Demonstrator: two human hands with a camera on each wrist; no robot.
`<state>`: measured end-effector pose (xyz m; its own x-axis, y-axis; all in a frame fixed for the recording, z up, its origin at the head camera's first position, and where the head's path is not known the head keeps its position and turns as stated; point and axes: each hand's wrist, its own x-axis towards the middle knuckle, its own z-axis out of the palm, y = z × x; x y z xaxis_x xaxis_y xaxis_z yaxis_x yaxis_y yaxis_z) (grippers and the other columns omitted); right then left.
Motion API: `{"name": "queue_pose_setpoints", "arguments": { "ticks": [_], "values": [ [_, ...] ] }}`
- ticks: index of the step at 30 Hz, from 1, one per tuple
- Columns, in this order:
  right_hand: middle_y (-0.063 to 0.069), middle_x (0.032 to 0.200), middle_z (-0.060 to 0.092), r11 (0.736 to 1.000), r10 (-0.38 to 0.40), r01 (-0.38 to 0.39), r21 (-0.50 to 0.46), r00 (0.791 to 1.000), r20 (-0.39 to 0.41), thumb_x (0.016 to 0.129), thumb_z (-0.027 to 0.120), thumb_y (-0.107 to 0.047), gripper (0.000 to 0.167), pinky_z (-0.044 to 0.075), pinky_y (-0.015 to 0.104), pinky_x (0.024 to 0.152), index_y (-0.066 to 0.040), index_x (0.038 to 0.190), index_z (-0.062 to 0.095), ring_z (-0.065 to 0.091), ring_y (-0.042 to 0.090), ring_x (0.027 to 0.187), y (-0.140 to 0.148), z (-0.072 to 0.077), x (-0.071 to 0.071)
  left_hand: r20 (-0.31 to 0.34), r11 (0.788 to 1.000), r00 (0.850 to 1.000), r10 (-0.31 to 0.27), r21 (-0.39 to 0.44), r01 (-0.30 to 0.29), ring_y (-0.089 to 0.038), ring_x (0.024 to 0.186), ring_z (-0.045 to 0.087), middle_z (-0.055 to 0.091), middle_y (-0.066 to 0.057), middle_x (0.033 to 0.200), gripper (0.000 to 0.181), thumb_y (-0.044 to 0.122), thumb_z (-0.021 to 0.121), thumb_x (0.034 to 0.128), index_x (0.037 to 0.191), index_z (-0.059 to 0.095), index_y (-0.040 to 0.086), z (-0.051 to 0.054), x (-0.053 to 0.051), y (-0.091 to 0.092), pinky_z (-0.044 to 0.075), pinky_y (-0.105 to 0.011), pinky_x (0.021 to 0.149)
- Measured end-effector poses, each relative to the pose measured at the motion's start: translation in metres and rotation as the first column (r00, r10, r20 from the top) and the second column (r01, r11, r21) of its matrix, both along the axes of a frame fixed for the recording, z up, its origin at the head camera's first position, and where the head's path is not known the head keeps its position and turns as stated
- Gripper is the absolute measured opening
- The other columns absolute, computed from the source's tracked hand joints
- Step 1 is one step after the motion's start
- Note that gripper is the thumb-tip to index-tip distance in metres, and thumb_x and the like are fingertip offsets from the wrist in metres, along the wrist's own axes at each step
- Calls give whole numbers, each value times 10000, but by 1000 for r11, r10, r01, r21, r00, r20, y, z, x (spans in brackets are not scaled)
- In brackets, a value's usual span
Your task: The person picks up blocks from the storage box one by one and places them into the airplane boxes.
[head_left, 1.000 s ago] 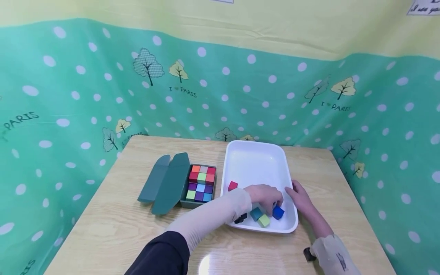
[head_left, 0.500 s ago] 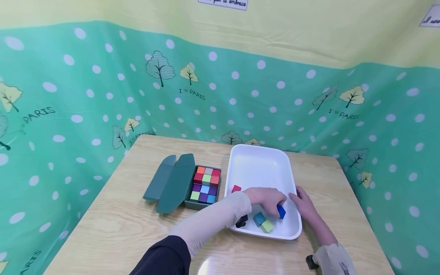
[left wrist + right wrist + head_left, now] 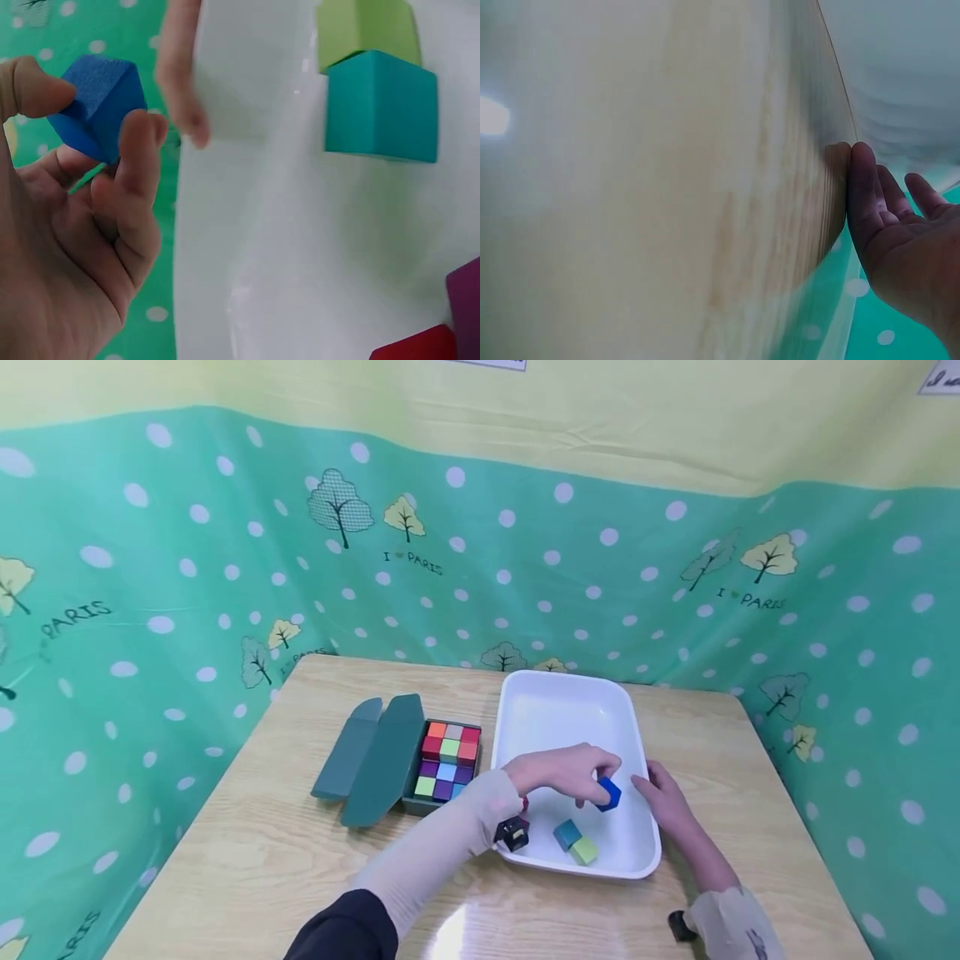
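My left hand (image 3: 566, 772) pinches a blue cube (image 3: 609, 795) between thumb and fingertips over the white tray (image 3: 566, 718). In the left wrist view the same blue cube (image 3: 97, 105) is held up at a tilt. Below the hand, a teal cube (image 3: 567, 835) and a light green cube (image 3: 584, 851) touch each other on the tray's floor. My right hand (image 3: 667, 797) rests against the tray's right side; in the right wrist view this hand (image 3: 907, 225) has loosely bent fingers. A red block (image 3: 420, 345) and a purple block (image 3: 466, 307) lie nearby, mostly hidden by my left wrist in the head view.
Left of the tray stands a dark green box (image 3: 423, 807) filled with rows of coloured cubes (image 3: 447, 760), its lid (image 3: 382, 760) folded out to the left. Everything stands on a wooden table (image 3: 262, 860). Behind it hangs a green patterned cloth (image 3: 615, 585).
The left hand has taken hold of the blue cube and lifted it from the tray floor. The right hand stays at the tray's side. The head view has shifted slightly.
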<state>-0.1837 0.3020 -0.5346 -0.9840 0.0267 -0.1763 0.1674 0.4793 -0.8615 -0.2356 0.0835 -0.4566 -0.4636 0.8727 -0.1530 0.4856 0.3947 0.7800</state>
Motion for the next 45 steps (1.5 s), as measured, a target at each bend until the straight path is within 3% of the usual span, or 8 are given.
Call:
{"name": "queue_pose_setpoints", "arguments": {
  "ticks": [6, 12, 18, 26, 29, 33, 39, 45],
  "values": [
    [283, 1405, 399, 999, 4, -4, -38, 1000, 8, 1044, 413, -352, 591, 420, 489, 989, 44, 1463, 281, 457, 402, 1235, -8, 2, -3, 3, 983, 996, 88, 159, -87, -91, 631, 624, 625, 45, 835, 220, 112, 694, 802, 838, 477, 121, 17, 1, -31, 461, -216, 572],
    [301, 1404, 386, 998, 0, 1, -58, 1000, 14, 1047, 413, -314, 581, 429, 487, 979, 56, 1469, 262, 460, 421, 1226, -5, 1, 0, -42, 927, 970, 239, 306, -215, -101, 722, 621, 629, 50, 877, 245, 57, 705, 736, 874, 533, 165, 30, 5, -73, 509, -266, 592],
    [301, 1410, 377, 999, 1, 0, -36, 1000, 15, 1047, 400, -332, 596, 421, 500, 984, 60, 1472, 251, 448, 432, 1238, 1, 1, -1, -71, 857, 917, 393, 391, -337, -145, 734, 596, 641, 38, 856, 238, 59, 691, 714, 849, 529, 169, 34, 6, -118, 457, -277, 562],
    [321, 1397, 376, 1000, 7, -6, -29, 1000, 30, 1049, 386, -335, 601, 414, 512, 985, 82, 1459, 247, 447, 448, 1228, 2, 2, -1, -46, 742, 817, 575, 451, -497, -211, 778, 581, 688, 29, 1018, 237, 35, 710, 724, 792, 492, 100, 24, 12, -175, 431, -310, 597],
    [326, 1403, 365, 1000, 16, -15, -22, 999, 42, 1050, 377, -345, 616, 401, 518, 996, 89, 1462, 232, 436, 452, 1237, 1, 2, 0, -56, 743, 803, 594, 423, -520, -200, 735, 584, 680, 29, 903, 250, 65, 743, 737, 787, 505, 125, 17, 16, -191, 430, -310, 584],
    [332, 1385, 380, 1000, 21, -21, -15, 999, 29, 1053, 373, -336, 598, 428, 505, 971, 94, 1450, 247, 457, 457, 1213, 3, 1, 3, -69, 768, 805, 590, 355, -532, -172, 671, 589, 654, -30, 854, 230, 115, 774, 775, 849, 558, 138, 7, 19, -206, 487, -312, 562],
    [309, 1366, 403, 999, 29, -29, -20, 999, 25, 1053, 362, -358, 593, 471, 455, 929, 75, 1447, 266, 482, 435, 1190, 2, 2, 4, -206, 810, 785, 584, 209, -548, -147, 559, 504, 615, -17, 765, 328, 224, 812, 795, 1091, 678, 183, -7, 18, -221, 460, -295, 539],
    [314, 1385, 377, 999, 38, -37, -33, 999, 21, 1052, 367, -361, 617, 448, 487, 955, 82, 1461, 236, 457, 447, 1212, 0, 3, 3, -277, 806, 759, 589, 139, -575, -125, 588, 522, 563, 66, 670, 380, 291, 824, 782, 1122, 714, 160, -13, 18, -228, 458, -288, 578]
  ]
}}
